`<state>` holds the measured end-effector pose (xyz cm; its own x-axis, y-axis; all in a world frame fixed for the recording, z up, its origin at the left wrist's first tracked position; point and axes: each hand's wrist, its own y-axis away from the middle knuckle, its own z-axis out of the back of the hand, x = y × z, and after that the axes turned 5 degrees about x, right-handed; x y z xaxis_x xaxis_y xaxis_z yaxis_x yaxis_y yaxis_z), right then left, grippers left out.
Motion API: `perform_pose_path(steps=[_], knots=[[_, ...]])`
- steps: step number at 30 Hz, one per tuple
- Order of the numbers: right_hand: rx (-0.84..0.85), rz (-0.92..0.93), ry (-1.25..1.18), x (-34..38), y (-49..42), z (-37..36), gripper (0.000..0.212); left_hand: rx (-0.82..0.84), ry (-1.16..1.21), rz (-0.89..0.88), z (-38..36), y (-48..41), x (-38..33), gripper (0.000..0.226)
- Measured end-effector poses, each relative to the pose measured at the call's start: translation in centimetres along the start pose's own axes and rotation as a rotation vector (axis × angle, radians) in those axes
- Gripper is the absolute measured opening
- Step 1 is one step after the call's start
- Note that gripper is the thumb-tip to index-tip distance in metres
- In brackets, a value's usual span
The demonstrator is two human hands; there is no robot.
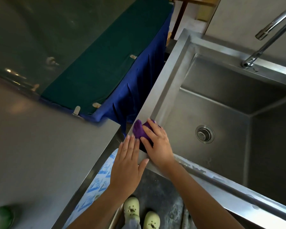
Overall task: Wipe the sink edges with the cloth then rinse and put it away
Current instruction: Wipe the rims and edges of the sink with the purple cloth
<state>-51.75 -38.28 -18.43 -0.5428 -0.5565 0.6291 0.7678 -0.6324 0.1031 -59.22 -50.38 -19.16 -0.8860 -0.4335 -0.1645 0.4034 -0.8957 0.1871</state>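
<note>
The steel sink [163,90] fills the right of the frame — on its near-left rim corner lies a purple cloth [139,130]. A grey tabletop [40,146] occupies the lower left — a green object [0,215] sits at its bottom-left corner.

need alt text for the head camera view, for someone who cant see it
A person's right hand presses a purple cloth onto the near left corner of a steel sink, while the left hand rests flat beside it. The basin's drain is uncovered, and the faucet arches over the far right.
</note>
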Motion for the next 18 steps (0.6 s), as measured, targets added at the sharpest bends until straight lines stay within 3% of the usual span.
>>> perform_pose_path(steps=[6, 8, 12, 18], knots=[[0.029, 0.068, 0.043, -0.1, 1.4, 1.2, 0.038, -0.02, 0.017, -0.006, -0.4, 1.2, 0.2, 0.069], [-0.095, 0.081, -0.018, -0.7, 0.7, 2.6, 0.031, -0.037, 0.028, -0.018, -0.6, 1.1, 0.2, 0.069], [-0.358, -0.084, -0.158, -2.6, -4.7, 6.9, 0.027, -0.063, 0.038, -0.01, -1.0, 1.2, 0.2, 0.069], [-0.13, -0.219, -0.03, -5.6, -9.8, 4.3, 0.043, -0.068, 0.018, 0.069, -1.3, 1.4, -0.1, 0.075]])
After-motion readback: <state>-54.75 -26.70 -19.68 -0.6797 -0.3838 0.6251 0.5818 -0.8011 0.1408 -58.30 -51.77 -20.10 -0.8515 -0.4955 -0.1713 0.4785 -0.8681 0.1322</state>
